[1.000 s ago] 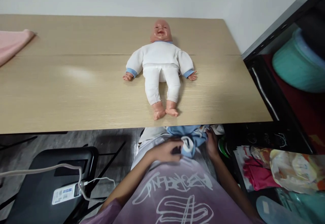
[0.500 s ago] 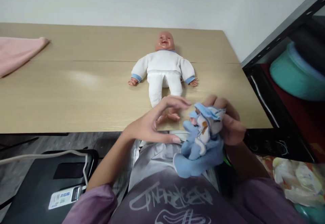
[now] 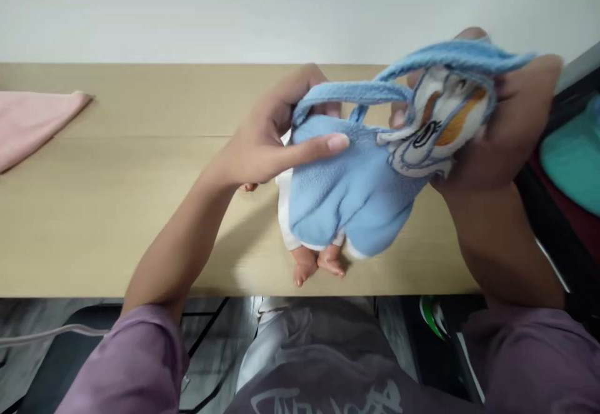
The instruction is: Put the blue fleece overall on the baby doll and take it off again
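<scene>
Two bare hands hold up a small blue garment (image 3: 340, 182) above a table; clock directions are taken from the garment's middle. The left hand (image 3: 262, 145), at 9 o'clock, has a narrow grip on it, thumb lying across the front just below the top edge, fingers behind. The right hand (image 3: 513, 126), at 2 o'clock, is closed around the upper part, where a white and orange cartoon-face patch (image 3: 438, 129) is bunched and tilted; most of its fingers are hidden behind the fabric. Blue straps (image 3: 351, 92) loop along the top between the hands. Two rounded legs with white hems hang down.

Behind and beneath the garment a doll (image 3: 284, 211) in white clothing lies on the table (image 3: 117, 214). One white leg shows at 8 o'clock, bare feet at 6 to 7, near the table's close edge; the rest is largely covered. Whether garment and doll touch, I cannot tell.

Farther out, a pink cloth (image 3: 37, 126) lies on the table at 9 o'clock. A teal container (image 3: 574, 157) sits at 3, cut off by the frame. A pale cable (image 3: 56, 336) crosses a black seat (image 3: 65, 364) at 8. The person's lettered shirt (image 3: 328, 392) fills 6 o'clock, and a pale wall (image 3: 187, 14) spans 12.
</scene>
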Tool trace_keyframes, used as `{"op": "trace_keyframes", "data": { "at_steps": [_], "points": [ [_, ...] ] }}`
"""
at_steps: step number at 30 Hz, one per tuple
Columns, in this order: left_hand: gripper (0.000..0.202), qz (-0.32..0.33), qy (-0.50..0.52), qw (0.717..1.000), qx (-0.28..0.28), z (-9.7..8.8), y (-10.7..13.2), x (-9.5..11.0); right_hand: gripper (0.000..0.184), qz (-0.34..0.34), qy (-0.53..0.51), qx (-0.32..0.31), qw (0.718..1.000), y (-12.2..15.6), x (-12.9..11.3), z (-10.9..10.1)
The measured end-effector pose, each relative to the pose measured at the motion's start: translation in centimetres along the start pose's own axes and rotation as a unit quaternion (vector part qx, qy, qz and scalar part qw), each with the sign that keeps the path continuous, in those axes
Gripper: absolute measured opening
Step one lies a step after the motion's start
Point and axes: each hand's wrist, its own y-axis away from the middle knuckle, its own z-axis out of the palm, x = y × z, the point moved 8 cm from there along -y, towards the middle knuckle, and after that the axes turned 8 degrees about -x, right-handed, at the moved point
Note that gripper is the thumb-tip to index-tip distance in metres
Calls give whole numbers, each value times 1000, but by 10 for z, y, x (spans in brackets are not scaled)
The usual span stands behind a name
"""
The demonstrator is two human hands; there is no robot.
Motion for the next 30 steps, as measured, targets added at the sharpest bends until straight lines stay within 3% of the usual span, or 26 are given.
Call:
{"op": "trace_keyframes", "data": {
  "at_steps": [3, 5, 9, 11, 14, 18, 21, 23, 25, 28, 30],
  "points": [
    [57, -10, -27, 999, 36, -18, -13, -10, 28, -128, -29, 4, 991, -13, -15, -2],
    [52, -6, -38, 998, 50, -24, -22, -13, 25, -161, -45, -8, 986, -22, -15, 1],
    [34, 16, 2, 997, 72, -33, -36, -19, 24, -121, -47, -27, 991, -39, -1, 14],
    [44, 24, 32, 997, 73, -39, -42, -26, 18, -84, -78, -34, 993, -44, 8, 21],
    [60, 50, 35, 998, 29, -39, -52, -34, 13, -55, -150, -21, 987, -45, 18, 25],
    [50, 99, 49, 994, 11, -36, -57, -37, 15, -34, -171, -14, 985, -44, 26, 23],
    [53, 123, 42, 990, 53, -36, -56, -37, 37, -14, -170, -96, 981, -42, 24, 27],
    [60, 134, 33, 987, 80, -35, -54, -35, 50, -17, -129, -190, 973, -36, 17, 35],
    [65, 146, 42, 984, 89, -32, -52, -32, 47, -29, -41, -238, 970, -28, 10, 36],
    [63, 113, 66, 990, 52, -26, -50, -31, 35, -38, 58, -204, 976, -23, 5, 29],
    [65, 77, 77, 993, 44, -27, -46, -33, 36, -42, 84, -200, 975, -23, 4, 29]
  ]
}}
